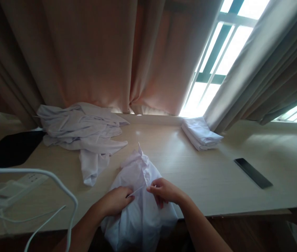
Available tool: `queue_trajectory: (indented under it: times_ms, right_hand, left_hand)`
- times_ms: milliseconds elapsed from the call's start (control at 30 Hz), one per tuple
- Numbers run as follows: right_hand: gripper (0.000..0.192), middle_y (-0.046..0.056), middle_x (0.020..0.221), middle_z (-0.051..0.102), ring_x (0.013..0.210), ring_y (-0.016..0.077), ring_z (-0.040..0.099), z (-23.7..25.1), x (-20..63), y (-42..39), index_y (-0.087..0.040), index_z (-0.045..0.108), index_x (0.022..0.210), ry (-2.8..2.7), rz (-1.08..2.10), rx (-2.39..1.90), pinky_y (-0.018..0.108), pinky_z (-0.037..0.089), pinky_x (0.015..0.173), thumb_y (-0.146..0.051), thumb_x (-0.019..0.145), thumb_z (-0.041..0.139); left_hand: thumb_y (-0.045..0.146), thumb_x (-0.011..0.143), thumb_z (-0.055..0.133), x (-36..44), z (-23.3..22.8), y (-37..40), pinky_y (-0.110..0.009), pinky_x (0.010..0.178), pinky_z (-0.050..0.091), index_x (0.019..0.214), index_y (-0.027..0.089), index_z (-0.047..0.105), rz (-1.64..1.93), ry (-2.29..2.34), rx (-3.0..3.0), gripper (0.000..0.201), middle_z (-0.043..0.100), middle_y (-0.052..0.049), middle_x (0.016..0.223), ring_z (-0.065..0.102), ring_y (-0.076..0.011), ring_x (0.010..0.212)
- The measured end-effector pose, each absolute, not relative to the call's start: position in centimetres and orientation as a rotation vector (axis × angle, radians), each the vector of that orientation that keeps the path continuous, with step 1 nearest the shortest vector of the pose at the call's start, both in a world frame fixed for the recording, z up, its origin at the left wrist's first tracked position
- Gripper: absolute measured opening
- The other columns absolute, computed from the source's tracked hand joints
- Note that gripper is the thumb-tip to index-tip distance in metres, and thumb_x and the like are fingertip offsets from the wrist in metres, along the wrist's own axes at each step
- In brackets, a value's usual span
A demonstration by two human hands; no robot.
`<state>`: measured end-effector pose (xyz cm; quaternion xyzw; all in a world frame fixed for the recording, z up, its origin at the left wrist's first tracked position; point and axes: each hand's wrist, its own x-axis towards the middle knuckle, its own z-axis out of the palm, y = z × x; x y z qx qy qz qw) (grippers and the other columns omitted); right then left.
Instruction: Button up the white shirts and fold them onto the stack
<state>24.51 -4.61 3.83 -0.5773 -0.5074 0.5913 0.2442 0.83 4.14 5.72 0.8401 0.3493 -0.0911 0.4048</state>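
At the desk's near edge, both hands, left (pixel 117 201) and right (pixel 164 190), pinch the white garment (pixel 140 213) between them.

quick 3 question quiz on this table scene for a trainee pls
1. True or false: both hands grip the white garment at the table's near edge.
2. What lies at the left, by the curtain? A) heap of white clothes B) books C) shoes
3. Which hand is nearer the folded stack?

Key: 1 true. 2 A, the heap. 3 the right hand, not the left hand.
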Motion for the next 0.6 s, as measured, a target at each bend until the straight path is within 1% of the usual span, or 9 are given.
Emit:
queue_trajectory:
  times_ms: [67,100,167,200,300,400,467,533,600]
  right_hand:
    - [0.037,-0.002,0.049,0.06,0.038,0.0128,0.055,3.9,24.6,-5.4,-0.02,0.053,0.072,-1.507,1.769,-1.582,0.019,0.033,0.034,-0.054,0.086,0.058]
    - [0.035,-0.002,0.049,0.06,0.038,0.0128,0.055,3.7,24.5,-5.8,-0.02,0.053,0.07,-1.556,1.791,-1.576,0.019,0.035,0.034,-0.051,0.085,0.058]
    - [0.032,-0.002,0.049,0.059,0.038,0.0121,0.055,3.3,23.9,-6.3,-0.02,0.054,0.067,-1.62,1.758,-1.579,0.019,0.037,0.034,-0.045,0.086,0.057]
    - [0.03,-0.002,0.049,0.058,0.038,0.0119,0.055,3.0,23.6,-6.5,-0.019,0.054,0.066,-1.63,1.724,-1.586,0.019,0.037,0.034,-0.042,0.086,0.055]
    - [0.028,-0.002,0.05,0.058,0.039,0.0122,0.056,2.3,22.8,-6.9,-0.019,0.054,0.067,-1.552,1.691,-1.581,0.018,0.037,0.034,-0.039,0.086,0.053]
    - [0.026,-0.001,0.053,0.059,0.042,0.0135,0.059,1.6,22.4,-6.8,-0.018,0.055,0.071,-1.38,1.742,-1.531,0.019,0.039,0.036,-0.039,0.086,0.053]
    - [0.025,-0.001,0.055,0.059,0.043,0.0142,0.06,1.1,22.3,-6.5,-0.017,0.055,0.076,-1.259,1.714,-1.529,0.019,0.04,0.038,-0.04,0.085,0.053]
    - [0.026,-0.003,0.054,0.056,0.042,0.0144,0.06,0.6,22.0,-6.0,-0.017,0.057,0.08,-1.186,1.581,-1.59,0.02,0.039,0.039,-0.041,0.087,0.051]
    - [0.03,-0.003,0.053,0.055,0.044,0.0145,0.059,0.2,21.7,-5.2,-0.016,0.059,0.081,-1.199,1.346,-1.717,0.021,0.039,0.042,-0.041,0.091,0.046]
  left_hand:
    - [0.052,0.087,0.043,0.7,5.8,3.8,-0.035,0.067,0.049,0.082,0.02,0.064,-0.304,0.905,2.008,0.039,0.07,-0.008,0.077,0.067,-0.0256,0.069]
    - [0.052,0.087,0.042,0.7,5.8,3.6,-0.036,0.061,0.049,0.083,0.02,0.062,-0.367,0.908,1.936,0.037,0.067,-0.007,0.069,0.065,-0.0251,0.059]
    - [0.051,0.085,0.045,0.7,5.6,3.3,-0.036,0.05,0.047,0.083,0.02,0.057,-0.478,0.89,1.824,0.033,0.059,-0.003,0.056,0.058,-0.0243,0.045]
    - [0.05,0.084,0.046,0.7,5.5,3.3,-0.036,0.048,0.047,0.082,0.02,0.055,-0.512,0.87,1.796,0.031,0.055,-0.002,0.052,0.056,-0.0239,0.042]
    - [0.048,0.083,0.049,1.0,4.9,3.3,-0.037,0.047,0.048,0.084,0.02,0.055,-0.541,0.842,1.758,0.028,0.051,0.0,0.047,0.055,-0.0237,0.04]
    - [0.047,0.085,0.047,1.8,3.9,3.9,-0.036,0.046,0.049,0.092,0.02,0.055,-0.513,0.881,1.702,0.03,0.051,0.001,0.046,0.058,-0.0249,0.042]
    - [0.044,0.086,0.047,2.5,3.1,4.4,-0.034,0.046,0.049,0.093,0.018,0.058,-0.448,0.882,1.695,0.029,0.053,0.0,0.047,0.059,-0.0243,0.043]
    - [0.041,0.085,0.049,3.4,2.5,5.0,-0.033,0.047,0.048,0.087,0.015,0.062,-0.309,0.89,1.719,0.029,0.056,-0.002,0.049,0.057,-0.022,0.042]
    - [0.039,0.083,0.052,4.6,2.0,5.6,-0.033,0.051,0.048,0.081,0.014,0.067,-0.121,0.924,1.736,0.029,0.06,-0.004,0.054,0.057,-0.0206,0.044]
